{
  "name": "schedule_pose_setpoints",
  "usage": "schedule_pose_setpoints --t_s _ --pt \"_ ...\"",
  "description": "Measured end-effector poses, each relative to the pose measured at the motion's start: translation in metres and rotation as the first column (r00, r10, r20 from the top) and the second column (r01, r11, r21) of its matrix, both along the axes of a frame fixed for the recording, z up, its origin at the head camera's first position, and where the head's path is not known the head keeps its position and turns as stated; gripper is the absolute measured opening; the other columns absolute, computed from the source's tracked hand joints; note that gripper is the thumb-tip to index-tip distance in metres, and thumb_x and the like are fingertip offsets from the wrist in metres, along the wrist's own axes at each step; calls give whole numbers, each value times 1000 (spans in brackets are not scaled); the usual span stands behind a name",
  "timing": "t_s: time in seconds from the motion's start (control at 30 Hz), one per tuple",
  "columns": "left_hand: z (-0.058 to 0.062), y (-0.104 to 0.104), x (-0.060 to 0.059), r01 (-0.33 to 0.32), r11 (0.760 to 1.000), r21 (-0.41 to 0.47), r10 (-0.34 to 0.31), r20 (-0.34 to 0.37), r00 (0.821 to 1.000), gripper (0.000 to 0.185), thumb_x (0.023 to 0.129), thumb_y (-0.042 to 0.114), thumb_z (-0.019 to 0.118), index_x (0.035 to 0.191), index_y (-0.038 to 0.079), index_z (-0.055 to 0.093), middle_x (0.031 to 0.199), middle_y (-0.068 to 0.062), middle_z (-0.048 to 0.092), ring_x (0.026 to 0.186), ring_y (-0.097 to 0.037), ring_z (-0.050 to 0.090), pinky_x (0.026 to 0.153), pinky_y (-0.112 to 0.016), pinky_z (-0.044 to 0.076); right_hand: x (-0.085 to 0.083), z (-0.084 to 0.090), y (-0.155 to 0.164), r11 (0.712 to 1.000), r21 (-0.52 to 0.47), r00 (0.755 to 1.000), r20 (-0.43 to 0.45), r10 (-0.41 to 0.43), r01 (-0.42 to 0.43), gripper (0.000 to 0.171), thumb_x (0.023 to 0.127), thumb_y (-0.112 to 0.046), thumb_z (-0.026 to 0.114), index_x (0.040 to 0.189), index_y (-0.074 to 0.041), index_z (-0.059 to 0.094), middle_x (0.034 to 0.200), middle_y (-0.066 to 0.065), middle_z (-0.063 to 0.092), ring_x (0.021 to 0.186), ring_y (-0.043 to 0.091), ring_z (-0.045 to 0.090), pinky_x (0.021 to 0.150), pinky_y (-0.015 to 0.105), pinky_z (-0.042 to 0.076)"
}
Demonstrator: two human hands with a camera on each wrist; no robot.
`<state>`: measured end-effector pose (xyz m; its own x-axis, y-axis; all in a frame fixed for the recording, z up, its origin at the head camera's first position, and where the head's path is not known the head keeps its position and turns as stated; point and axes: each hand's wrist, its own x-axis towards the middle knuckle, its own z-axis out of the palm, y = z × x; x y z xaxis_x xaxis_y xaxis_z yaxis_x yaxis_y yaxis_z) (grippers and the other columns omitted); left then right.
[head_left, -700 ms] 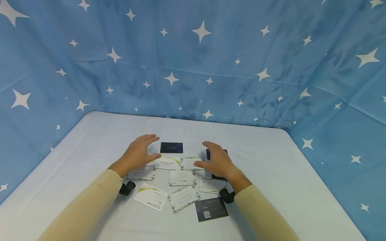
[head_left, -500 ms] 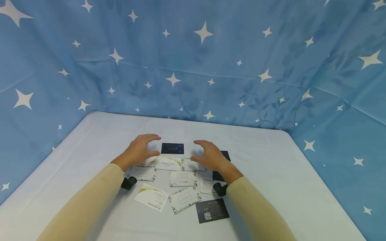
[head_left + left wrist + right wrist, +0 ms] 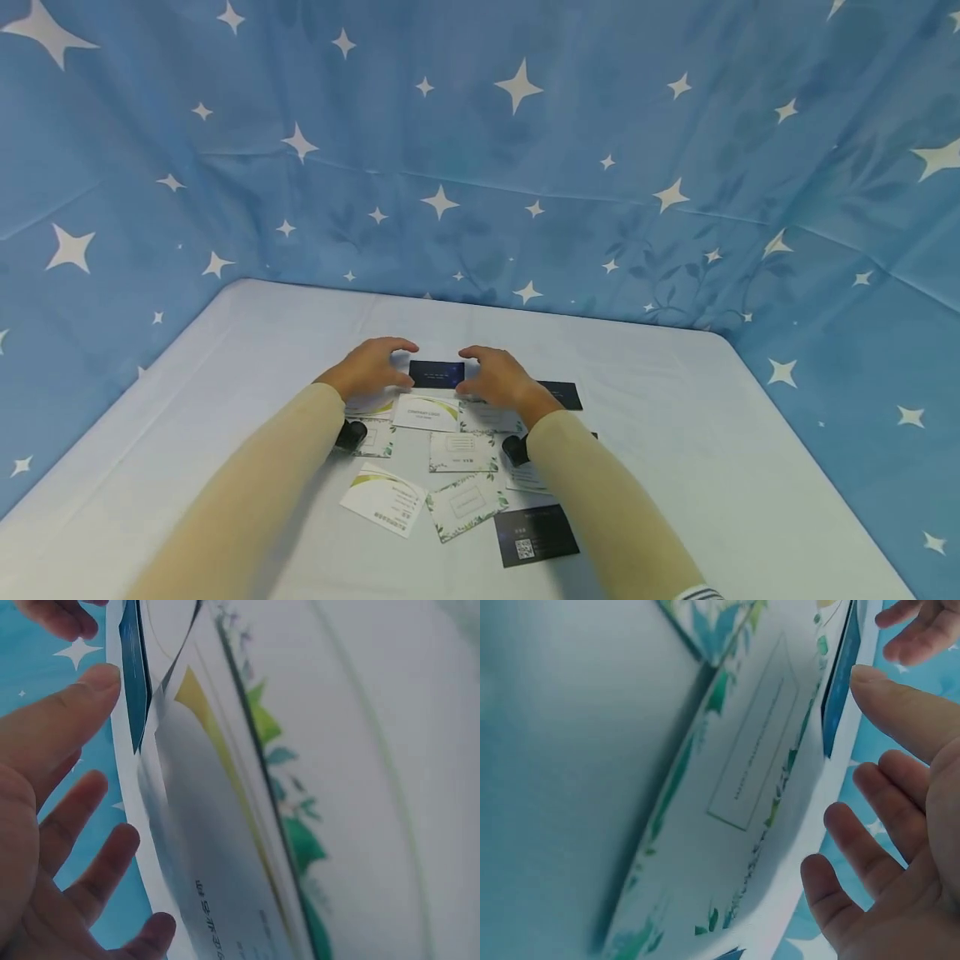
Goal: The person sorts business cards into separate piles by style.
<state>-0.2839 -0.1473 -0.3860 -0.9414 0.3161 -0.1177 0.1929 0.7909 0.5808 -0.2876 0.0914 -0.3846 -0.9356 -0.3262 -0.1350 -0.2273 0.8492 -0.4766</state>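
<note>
A dark blue business card lies at the far end of the spread, between my two hands. At its left edge is my left hand, fingers gently bent and thumb apart from them. My right hand mirrors it at the right edge, thumb tip close to the card. In the left wrist view the left fingers are spread, with nothing held. The right wrist view shows the right fingers parted as well. Just below the dark card lies a white card with yellow-green curves.
More cards lie nearer: leaf-bordered ones, a tilted white one, and a black one with a QR code. Another black card is partly behind the right wrist. A white cloth covers the table; a blue starry curtain hangs behind.
Both hands have come closer together around the far dark card, the right moving left and the left moving right. The black card behind the right hand shows more. The cards lie as before.
</note>
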Motion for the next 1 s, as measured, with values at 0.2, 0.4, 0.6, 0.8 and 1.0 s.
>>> schedule_pose_setpoints --t_s 0.2,0.4,0.6,0.8,1.0 --pt "-1 3 -5 -27 997 -67 29 29 999 62 87 28 80 144 18 56 153 -14 43 140 -41 36 108 -65 26 -5 -4 -1 999 -28 998 56 -36 37 68 87 -30 80 148 -22 51 150 7 48 141 29 39 112 50 30" --pt "-6 5 -8 -39 992 -116 42 21 999 56 87 30 79 139 20 61 150 -13 48 136 -43 39 104 -66 27 -8 -10 -4 1000 -5 998 51 -29 29 62 87 -29 80 144 -22 56 149 5 50 141 28 39 112 49 29" --pt "-4 5 -9 -53 993 -108 57 37 998 53 89 27 78 139 20 61 149 -12 48 138 -42 38 106 -64 26 -10 -10 -6 998 -45 998 54 -44 46 60 86 -25 81 142 -20 58 147 7 51 141 29 38 112 51 29" --pt "-6 3 -11 -68 996 -65 73 72 995 54 89 23 78 140 22 59 152 -15 43 138 -47 34 106 -65 26 -12 -10 -7 996 -78 997 59 -39 44 60 86 -25 81 141 -17 57 143 7 53 137 28 42 111 48 31" --pt "-7 -2 -12 -74 996 -45 77 81 994 51 89 23 77 137 22 60 149 -13 46 134 -46 36 105 -64 27 -14 -12 -11 991 -129 997 71 -34 43 60 86 -26 81 140 -17 57 139 5 56 126 24 50 107 46 37"
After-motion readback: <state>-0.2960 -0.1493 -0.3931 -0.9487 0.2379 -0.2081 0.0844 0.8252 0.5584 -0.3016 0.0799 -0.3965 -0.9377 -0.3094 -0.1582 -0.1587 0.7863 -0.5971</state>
